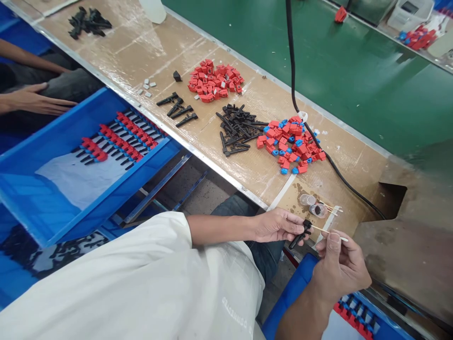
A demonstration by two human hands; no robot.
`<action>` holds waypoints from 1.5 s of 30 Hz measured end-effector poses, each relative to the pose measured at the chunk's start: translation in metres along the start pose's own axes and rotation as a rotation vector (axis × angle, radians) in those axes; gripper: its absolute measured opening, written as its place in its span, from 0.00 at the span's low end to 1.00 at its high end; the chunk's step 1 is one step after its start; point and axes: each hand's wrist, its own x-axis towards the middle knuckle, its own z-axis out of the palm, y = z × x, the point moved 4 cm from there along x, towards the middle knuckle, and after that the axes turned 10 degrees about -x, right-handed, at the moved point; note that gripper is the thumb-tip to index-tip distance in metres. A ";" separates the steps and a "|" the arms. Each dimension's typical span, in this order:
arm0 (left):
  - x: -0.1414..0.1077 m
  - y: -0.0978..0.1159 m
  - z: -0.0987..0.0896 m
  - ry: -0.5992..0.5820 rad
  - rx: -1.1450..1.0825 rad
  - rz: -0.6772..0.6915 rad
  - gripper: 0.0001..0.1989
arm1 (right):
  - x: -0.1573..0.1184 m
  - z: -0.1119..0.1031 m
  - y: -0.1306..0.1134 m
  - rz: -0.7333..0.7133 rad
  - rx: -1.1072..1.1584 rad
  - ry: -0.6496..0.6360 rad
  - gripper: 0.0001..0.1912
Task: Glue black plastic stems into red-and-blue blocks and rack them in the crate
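Gripping a black plastic part (300,234) between thumb and fingers, the left hand (279,225) is over the front edge of the workbench (339,165). The right hand (339,264) pinches a thin cotton swab (320,229), and the far end of this swab reaches to the black part. Near the hands, on the bench, there are two small clear cups (317,210), one with dark content. Farther along lie a pile of red and blue pieces (292,141) and, beside it, a heap of black parts (237,126).
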 end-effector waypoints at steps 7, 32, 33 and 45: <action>0.001 0.002 -0.005 0.064 0.217 0.181 0.29 | -0.007 -0.003 -0.018 -0.645 -0.428 -0.143 0.04; -0.007 0.006 -0.005 -0.054 0.011 0.015 0.22 | 0.021 -0.004 0.009 -0.082 -0.097 0.088 0.12; -0.007 0.006 -0.005 -0.054 0.009 0.014 0.22 | 0.024 -0.002 0.012 -0.115 -0.179 0.089 0.12; -0.018 0.009 -0.004 -0.098 0.014 -0.005 0.22 | 0.038 -0.005 0.025 -0.236 -0.558 -0.061 0.21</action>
